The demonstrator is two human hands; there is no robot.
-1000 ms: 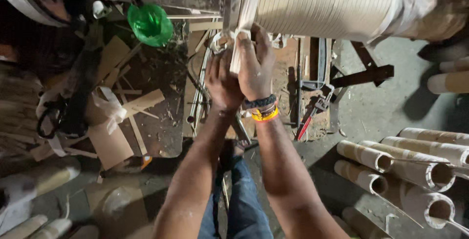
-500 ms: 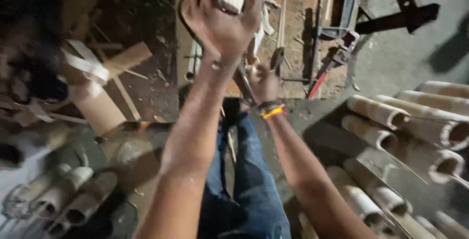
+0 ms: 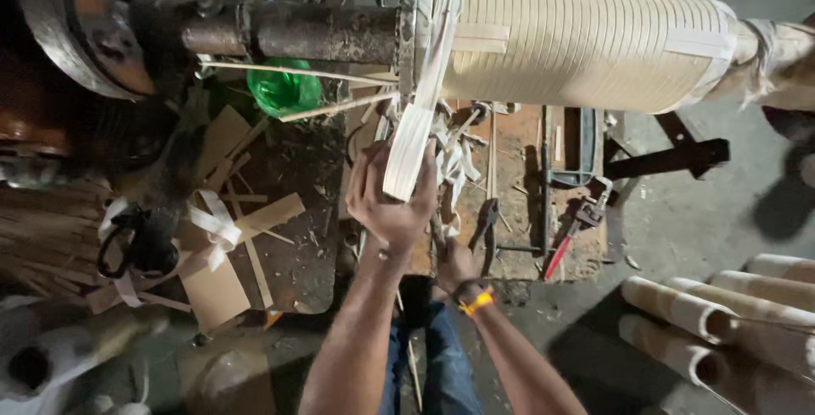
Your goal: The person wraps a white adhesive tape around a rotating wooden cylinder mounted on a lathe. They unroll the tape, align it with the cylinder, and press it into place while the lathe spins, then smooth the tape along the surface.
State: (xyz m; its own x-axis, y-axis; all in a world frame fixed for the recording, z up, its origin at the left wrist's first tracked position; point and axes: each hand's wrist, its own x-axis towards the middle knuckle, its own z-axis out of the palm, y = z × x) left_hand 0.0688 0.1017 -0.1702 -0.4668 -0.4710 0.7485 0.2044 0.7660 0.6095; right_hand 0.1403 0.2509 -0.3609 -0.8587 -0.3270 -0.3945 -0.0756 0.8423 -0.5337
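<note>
My left hand (image 3: 386,199) is raised and grips the loose end of a pale flat strip (image 3: 410,150). That strip runs up to the left end of a large cream roll (image 3: 586,43) wound on a rusty horizontal shaft (image 3: 293,33). My right hand (image 3: 456,264) is lower, down near the floor behind my left forearm, with an orange and dark band on its wrist. Its fingers are hidden, so what it touches cannot be seen. Scraps of pale strip (image 3: 463,160) hang and lie under the roll.
A green plastic bag (image 3: 284,91) lies under the shaft. Pliers (image 3: 486,220) and a red-handled wrench (image 3: 570,232) rest on a wooden board (image 3: 522,186). Cardboard tubes (image 3: 722,322) are stacked at the right. Cardboard pieces (image 3: 216,283) and white strips litter the left floor.
The view has tilted back up to the roll. My right hand has dropped from the strip toward the floor, while my left hand keeps hold of the strip end.
</note>
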